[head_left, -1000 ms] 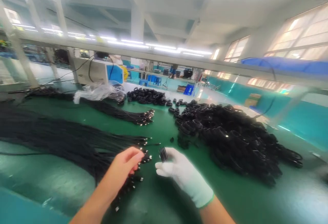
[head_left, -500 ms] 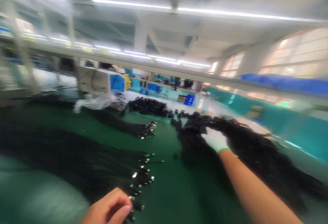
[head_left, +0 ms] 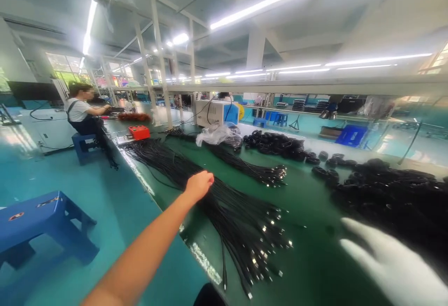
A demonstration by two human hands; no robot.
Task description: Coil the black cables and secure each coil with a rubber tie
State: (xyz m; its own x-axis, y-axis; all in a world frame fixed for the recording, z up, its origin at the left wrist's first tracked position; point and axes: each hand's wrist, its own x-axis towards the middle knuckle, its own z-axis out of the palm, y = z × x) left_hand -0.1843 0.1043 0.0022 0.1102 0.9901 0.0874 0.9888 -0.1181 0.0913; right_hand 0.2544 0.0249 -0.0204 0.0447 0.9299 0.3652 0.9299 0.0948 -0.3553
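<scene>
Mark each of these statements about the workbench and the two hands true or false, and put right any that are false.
1. The left hand rests on the bundle of straight black cables. True.
2. The right hand is bare. False: it wears a white glove, and it shows blurred at the lower right.
3. A red box sits on the green table toward its far end. True.
4. The coiled black cables are heaped at the left of the straight bundle. False: the heap lies to the right.
5. A seated person works at the far left end of the table. True.
6. The blue stool stands on the table. False: it stands on the floor, left of the table.
</scene>
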